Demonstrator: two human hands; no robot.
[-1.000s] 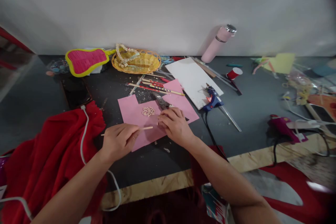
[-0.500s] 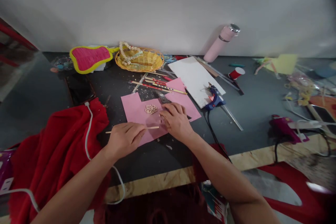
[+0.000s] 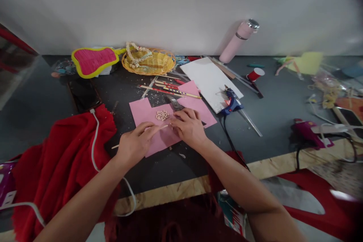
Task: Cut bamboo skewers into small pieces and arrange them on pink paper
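My left hand (image 3: pixel 134 140) is closed on a thin wooden stick (image 3: pixel 163 126), whose other end juts out left of the hand. Curled fingers of my right hand (image 3: pixel 188 126) meet at the stick's right tip; what they pinch is too small to make out. Both hands are over a pink paper sheet (image 3: pixel 141 109). A small pile of short pale stick pieces (image 3: pixel 162 115) lies on it, just beyond the fingers. Partly under my right hand lies a grey metal tool with a pivot (image 3: pixel 176 104), its handles mostly hidden.
Behind are several printed sticks (image 3: pixel 164 91), a wicker basket (image 3: pixel 153 64) and a pink-and-yellow paddle shape (image 3: pixel 95 62). A blue glue gun (image 3: pixel 231 105) rests on a white board (image 3: pixel 207 79). Further right stand a pink flask (image 3: pixel 236 43) and a red thread spool (image 3: pixel 256 73). Red cloth (image 3: pixel 70 151) covers the left.
My left hand has moved up and right, bringing the stick's tip to my right fingers. My right hand stays nearly in place. The view has shifted slightly.
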